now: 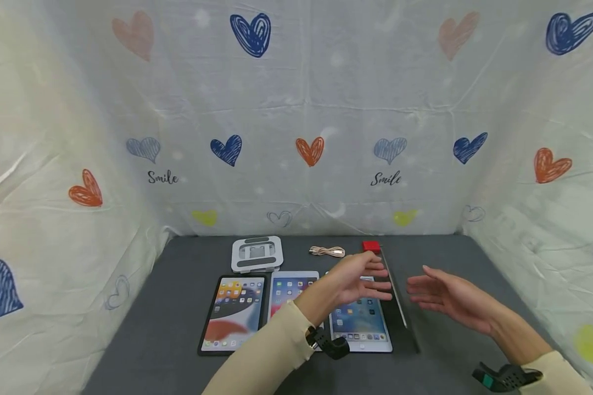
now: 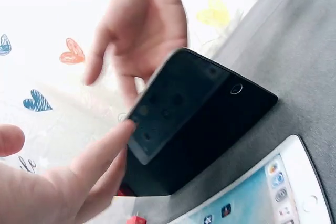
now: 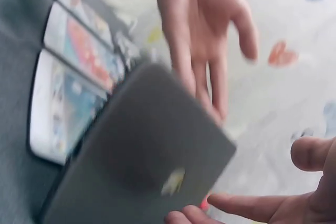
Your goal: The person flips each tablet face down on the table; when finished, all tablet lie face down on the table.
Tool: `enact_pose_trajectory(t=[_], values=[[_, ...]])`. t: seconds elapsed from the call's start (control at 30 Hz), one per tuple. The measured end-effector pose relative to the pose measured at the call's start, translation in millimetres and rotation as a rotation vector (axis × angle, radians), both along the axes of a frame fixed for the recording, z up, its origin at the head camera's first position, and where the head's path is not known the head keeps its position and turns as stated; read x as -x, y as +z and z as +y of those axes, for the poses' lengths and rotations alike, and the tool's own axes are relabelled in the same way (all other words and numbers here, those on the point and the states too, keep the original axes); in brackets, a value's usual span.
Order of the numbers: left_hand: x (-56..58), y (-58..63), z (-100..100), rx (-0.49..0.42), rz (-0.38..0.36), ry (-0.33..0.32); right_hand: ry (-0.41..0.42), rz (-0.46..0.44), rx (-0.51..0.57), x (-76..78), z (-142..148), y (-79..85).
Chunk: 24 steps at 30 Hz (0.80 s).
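A dark tablet [image 1: 396, 296] stands on its long edge between my two hands, seen nearly edge-on in the head view. Its black screen side [image 2: 205, 129] with a round home button faces the left hand. The grey back [image 3: 136, 140], bearing an apple logo, is toward the right hand. My left hand [image 1: 358, 278] has its fingers extended by the screen side; whether they touch is unclear. To the right, with straight fingers and a visible gap from the tablet, is my right hand [image 1: 452, 299]. A white tablet [image 1: 363, 323] lies lit under the left hand.
Left of it lie another white tablet [image 1: 289, 291], partly behind my left arm, and a black-framed tablet [image 1: 237, 312]. Farther back are a grey folding stand [image 1: 257, 253], a coiled cable [image 1: 328, 251] and a red block [image 1: 370, 246]. A heart-print curtain [image 1: 277, 186] surrounds the grey table [image 1: 153, 340].
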<state>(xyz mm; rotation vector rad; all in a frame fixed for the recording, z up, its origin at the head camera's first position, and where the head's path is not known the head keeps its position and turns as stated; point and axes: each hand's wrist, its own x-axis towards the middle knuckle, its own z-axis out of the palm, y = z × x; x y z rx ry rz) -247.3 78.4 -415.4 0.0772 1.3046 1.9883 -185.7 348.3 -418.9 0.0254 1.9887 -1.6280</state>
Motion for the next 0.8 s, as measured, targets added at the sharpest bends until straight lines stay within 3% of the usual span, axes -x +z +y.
enact_pose_trajectory(t=[0.17,0.33,0.6,0.8], values=[[-1.6,-8.8,-8,0.032,-0.062,0.011,-0.052,-0.078,-0.013,4.7,17,-26.3],[-2.8,-24.3,-6,0.023,-0.117,0.029,-0.052,-0.14,0.034,7.1,34,-45.5],[-3.3,-51.0,13,-0.014,-0.138,0.082,-0.073,-0.15,0.206,-0.6,69,-56.0],[-3.0,-65.3,30,-0.006,-0.148,0.09,-0.07,-0.165,0.272,-6.9,90,-56.8]])
